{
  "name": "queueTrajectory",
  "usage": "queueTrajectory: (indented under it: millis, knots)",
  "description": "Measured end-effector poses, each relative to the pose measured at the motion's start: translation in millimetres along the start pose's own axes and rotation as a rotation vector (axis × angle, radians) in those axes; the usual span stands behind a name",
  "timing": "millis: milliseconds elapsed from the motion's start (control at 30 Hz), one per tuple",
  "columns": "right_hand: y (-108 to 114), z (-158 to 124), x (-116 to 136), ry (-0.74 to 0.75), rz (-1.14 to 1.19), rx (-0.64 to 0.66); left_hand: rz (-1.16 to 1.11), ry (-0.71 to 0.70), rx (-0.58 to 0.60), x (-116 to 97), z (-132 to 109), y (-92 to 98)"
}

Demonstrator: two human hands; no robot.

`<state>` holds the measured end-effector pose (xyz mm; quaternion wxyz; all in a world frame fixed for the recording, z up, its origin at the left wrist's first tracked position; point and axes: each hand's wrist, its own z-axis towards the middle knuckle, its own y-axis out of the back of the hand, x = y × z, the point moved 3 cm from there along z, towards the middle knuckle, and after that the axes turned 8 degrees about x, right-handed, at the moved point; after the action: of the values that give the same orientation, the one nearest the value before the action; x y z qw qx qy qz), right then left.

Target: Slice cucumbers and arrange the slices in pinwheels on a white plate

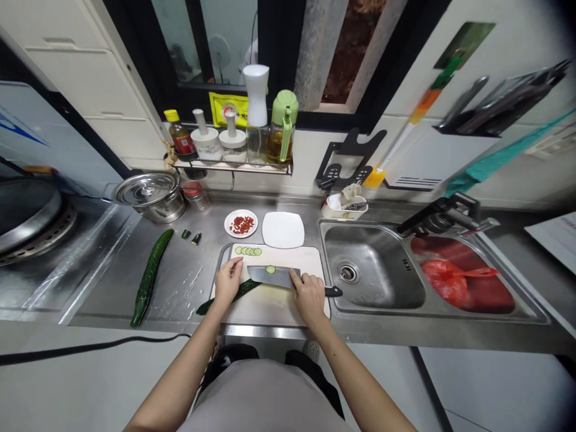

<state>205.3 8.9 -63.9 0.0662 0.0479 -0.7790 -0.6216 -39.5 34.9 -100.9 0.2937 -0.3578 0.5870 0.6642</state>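
My right hand (309,294) grips a kitchen knife (281,276) with a broad blade and black handle. The blade lies tilted over the white cutting board (297,309), with one cucumber slice (270,270) stuck to its side. Beneath the blade, a cut cucumber (243,290) rests slantwise across the board, partly hidden by my left wrist. My left hand (228,279) is left of the blade tip with its fingers curled together; whether something is in them is hidden. Several cucumber slices (248,251) overlap in a row along the board's upper left.
A whole cucumber (152,278) and two cut ends (196,239) lie on the steel counter to the left. Behind the board are a plate of chopped red pieces (242,224) and a white plate (283,230). The sink (373,264) is at right, a lidded pot (155,195) back left.
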Motion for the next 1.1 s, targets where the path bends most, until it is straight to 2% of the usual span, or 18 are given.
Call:
queueTrajectory:
  millis: [133,300,500,667,867,1000,1100]
  knots:
    - [-1,-3,-3,0.039,-0.012,-0.071,0.037,-0.128,0.103,-22,8,-1.1]
    - [-3,-4,-2,0.061,-0.017,-0.086,0.155,-0.246,0.242,-44,5,-14.3]
    - [-13,-11,-5,0.08,-0.024,-0.077,0.244,-0.277,0.367,-47,-5,-34.9]
    - [-20,-13,-7,0.095,-0.017,-0.069,0.236,-0.266,0.409,-48,-6,-42.2]
    - [-21,-12,-8,0.058,0.007,-0.035,0.169,-0.157,0.35,-49,3,-39.9]
    - [-19,-12,-18,-0.013,0.02,-0.008,0.057,0.055,0.224,-29,20,-32.7]
    - [-20,-12,-28,-0.063,0.024,0.001,0.047,0.161,0.154,-12,36,-28.7]
